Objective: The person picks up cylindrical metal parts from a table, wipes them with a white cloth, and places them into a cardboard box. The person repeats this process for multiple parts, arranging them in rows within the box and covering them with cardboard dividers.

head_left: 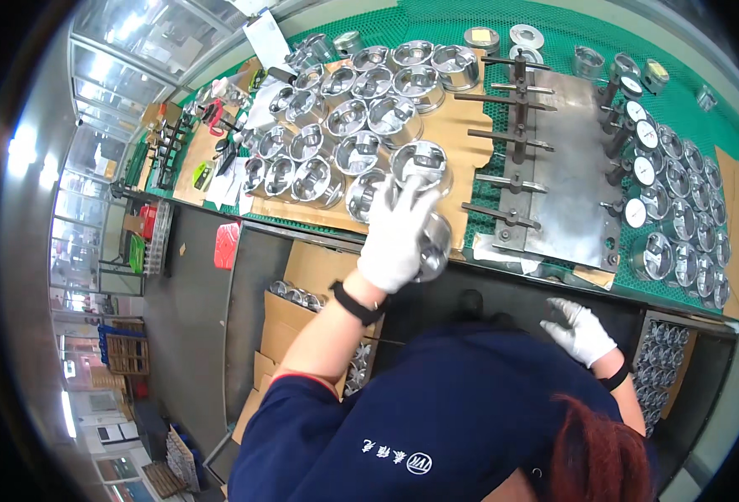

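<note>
My left hand (398, 234) curls around a metal piston (433, 245) at the surface's (553, 33) near edge, beside the grouped pistons (361, 117); my right hand (581, 331), fingers spread, hangs free below.

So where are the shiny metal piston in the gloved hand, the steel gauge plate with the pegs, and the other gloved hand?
metal piston (433, 248): head view, on its shiny side wall beside the glove.
steel gauge plate (572, 192): head view, on its bare flat middle.
left hand (396, 234): head view, back of the white glove.
right hand (583, 332): head view, back of the glove.
</note>
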`<state>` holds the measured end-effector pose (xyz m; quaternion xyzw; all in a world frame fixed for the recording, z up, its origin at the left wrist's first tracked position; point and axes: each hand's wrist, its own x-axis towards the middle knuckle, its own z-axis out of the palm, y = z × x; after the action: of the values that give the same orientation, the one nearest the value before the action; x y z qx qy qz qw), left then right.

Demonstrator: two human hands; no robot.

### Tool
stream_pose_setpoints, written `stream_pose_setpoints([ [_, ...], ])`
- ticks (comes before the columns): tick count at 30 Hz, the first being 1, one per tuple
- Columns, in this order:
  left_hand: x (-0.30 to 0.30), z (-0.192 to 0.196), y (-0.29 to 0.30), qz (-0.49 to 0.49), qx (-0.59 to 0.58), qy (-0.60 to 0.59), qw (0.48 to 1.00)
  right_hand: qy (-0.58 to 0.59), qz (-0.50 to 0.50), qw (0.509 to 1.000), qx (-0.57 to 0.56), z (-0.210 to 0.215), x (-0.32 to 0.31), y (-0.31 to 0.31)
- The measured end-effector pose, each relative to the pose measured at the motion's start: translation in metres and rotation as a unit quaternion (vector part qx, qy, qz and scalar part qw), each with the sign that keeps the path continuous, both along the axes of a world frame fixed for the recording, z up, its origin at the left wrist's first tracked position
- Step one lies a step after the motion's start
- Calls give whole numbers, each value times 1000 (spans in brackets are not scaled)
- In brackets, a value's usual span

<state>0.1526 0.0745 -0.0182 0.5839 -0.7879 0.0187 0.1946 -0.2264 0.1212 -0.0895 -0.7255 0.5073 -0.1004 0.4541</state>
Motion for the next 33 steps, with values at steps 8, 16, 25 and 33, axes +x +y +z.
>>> stream_pose_setpoints([
  [8,-34,22,3,-169,-45,459,871,-377,99,895,215,86,102,-58],
  [16,-35,47,-6,-277,180,390,860,-425,-192,880,90,94,81,-63],
  [25,-21,209,2,-642,177,287,688,40,-64,934,-350,56,39,-131],
  [33,-57,237,2,-627,196,248,712,-16,-35,921,-389,53,6,-123],
])
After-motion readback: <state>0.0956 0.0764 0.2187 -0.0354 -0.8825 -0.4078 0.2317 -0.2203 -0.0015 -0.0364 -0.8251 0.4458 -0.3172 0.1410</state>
